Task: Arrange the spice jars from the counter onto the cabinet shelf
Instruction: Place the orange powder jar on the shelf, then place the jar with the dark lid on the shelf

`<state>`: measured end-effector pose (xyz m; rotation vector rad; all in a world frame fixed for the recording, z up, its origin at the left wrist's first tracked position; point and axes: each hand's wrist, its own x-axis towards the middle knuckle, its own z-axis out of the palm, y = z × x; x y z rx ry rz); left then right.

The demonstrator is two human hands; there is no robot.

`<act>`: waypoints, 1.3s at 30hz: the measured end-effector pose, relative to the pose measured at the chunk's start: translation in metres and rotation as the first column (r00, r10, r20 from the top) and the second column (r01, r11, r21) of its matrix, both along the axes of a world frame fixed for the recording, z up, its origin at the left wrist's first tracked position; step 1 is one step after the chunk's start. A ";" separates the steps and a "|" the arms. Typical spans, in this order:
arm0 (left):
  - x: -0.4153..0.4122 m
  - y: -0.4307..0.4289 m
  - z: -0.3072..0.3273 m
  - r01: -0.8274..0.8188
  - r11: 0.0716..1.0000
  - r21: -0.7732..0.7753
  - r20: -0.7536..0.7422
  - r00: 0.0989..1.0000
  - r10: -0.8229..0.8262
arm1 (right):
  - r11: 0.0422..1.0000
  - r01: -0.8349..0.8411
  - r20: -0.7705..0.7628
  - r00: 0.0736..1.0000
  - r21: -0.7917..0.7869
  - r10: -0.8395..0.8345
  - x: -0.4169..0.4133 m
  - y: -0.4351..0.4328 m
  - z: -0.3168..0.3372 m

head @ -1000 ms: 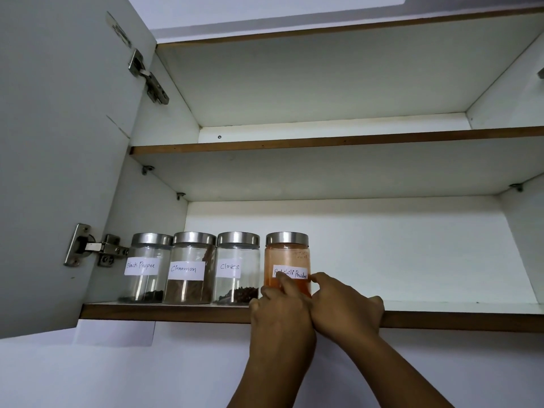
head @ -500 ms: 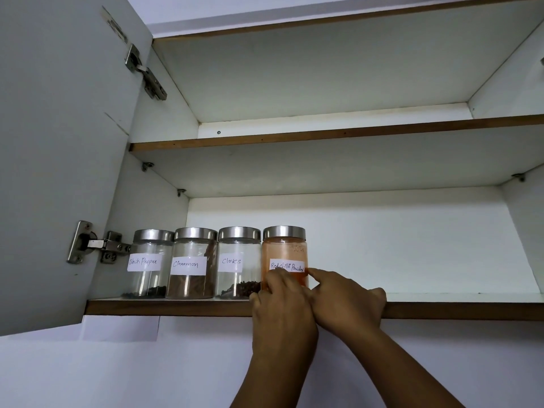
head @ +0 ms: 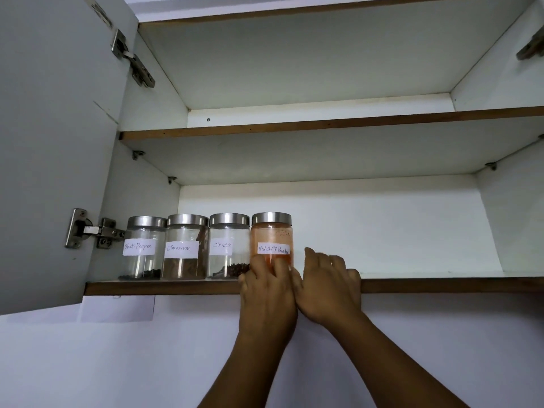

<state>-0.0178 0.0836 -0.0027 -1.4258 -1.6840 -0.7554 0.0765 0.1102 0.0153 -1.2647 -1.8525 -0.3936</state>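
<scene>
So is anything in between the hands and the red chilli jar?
Nothing visible is. The left hand touches the front of the red chilli jar, which stands on the shelf next to the cloves jar. The right hand rests on the shelf edge just right of it, nothing between.

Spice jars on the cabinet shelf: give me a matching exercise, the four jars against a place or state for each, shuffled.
1. black pepper jar
2. cinnamon jar
3. cloves jar
4. red chilli powder jar

A. touched by the left hand
B. brown contents
C. nearest the lower door hinge
D. third from left

Pairs: 1-C, 2-B, 3-D, 4-A
</scene>
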 end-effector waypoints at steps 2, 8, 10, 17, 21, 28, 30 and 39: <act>-0.002 -0.005 -0.007 -0.003 0.999 -0.040 -0.047 0.999 0.001 | 0.999 -0.010 0.051 0.999 0.052 0.008 0.005 -0.002 -0.011; 0.008 -0.032 -0.058 0.081 0.982 -0.171 -0.077 0.992 -0.095 | 0.998 -0.054 0.134 0.990 0.035 0.048 0.019 -0.024 -0.083; 0.017 -0.044 -0.096 0.152 0.943 -0.296 -0.048 0.984 -0.174 | 0.993 -0.054 0.176 0.982 -0.103 0.071 0.028 -0.038 -0.117; 0.046 -0.095 -0.233 0.285 0.737 -0.613 0.117 0.955 -0.273 | 0.889 -0.130 0.167 0.961 -0.439 0.223 0.067 -0.097 -0.253; 0.059 -0.126 -0.312 0.348 0.587 -0.731 0.240 0.936 -0.256 | 0.795 -0.113 0.182 0.945 -0.596 0.270 0.084 -0.127 -0.333; 0.065 -0.169 -0.417 0.388 0.382 -0.839 0.391 0.917 -0.072 | 0.635 -0.120 0.190 0.898 -0.763 0.398 0.099 -0.161 -0.444; 0.061 -0.179 -0.439 0.333 0.361 -0.871 0.360 0.933 0.007 | 0.565 -0.149 0.141 0.889 -0.811 0.436 0.093 -0.171 -0.464; 0.032 -0.219 -0.488 0.300 0.248 -0.921 0.376 0.850 0.369 | 0.234 -0.187 -0.025 0.828 -0.954 0.561 0.061 -0.199 -0.508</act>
